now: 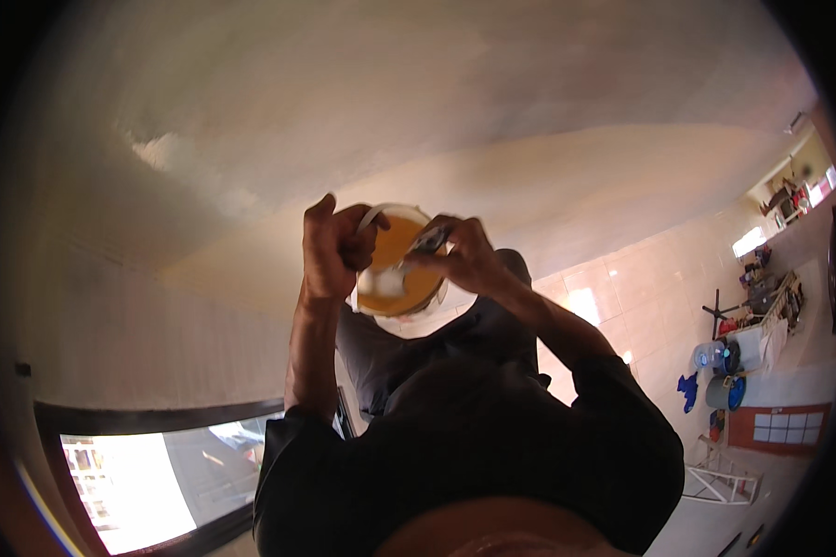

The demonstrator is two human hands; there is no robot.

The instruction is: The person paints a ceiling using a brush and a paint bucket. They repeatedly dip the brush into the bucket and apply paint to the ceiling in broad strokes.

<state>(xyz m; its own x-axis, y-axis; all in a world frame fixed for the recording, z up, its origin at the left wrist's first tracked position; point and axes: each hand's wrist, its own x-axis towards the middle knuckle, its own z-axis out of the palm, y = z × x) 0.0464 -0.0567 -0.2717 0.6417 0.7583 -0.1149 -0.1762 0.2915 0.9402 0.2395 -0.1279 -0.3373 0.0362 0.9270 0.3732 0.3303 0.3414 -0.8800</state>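
In front of my body hangs a white bucket (426, 213) whose inside looks orange-yellow; whether that colour is liquid or the lining I cannot tell. My left hand (334, 246) is closed round the bucket's pale handle (370, 217) at the left rim. On the other side, my right hand (469, 257) grips the dark handle of a small paint roller (384, 282). The roller's whitish head is inside the bucket's opening, near its left lower side, and looks slightly blurred.
A broad beige wall (362, 84) curves across the top, with a paler patch at left. A dark-framed window (158, 418) stands at lower left. Shiny tiled floor (622, 278) stretches right, towards a water bottle (709, 354), a barrel (721, 392) and a white metal frame (723, 485).
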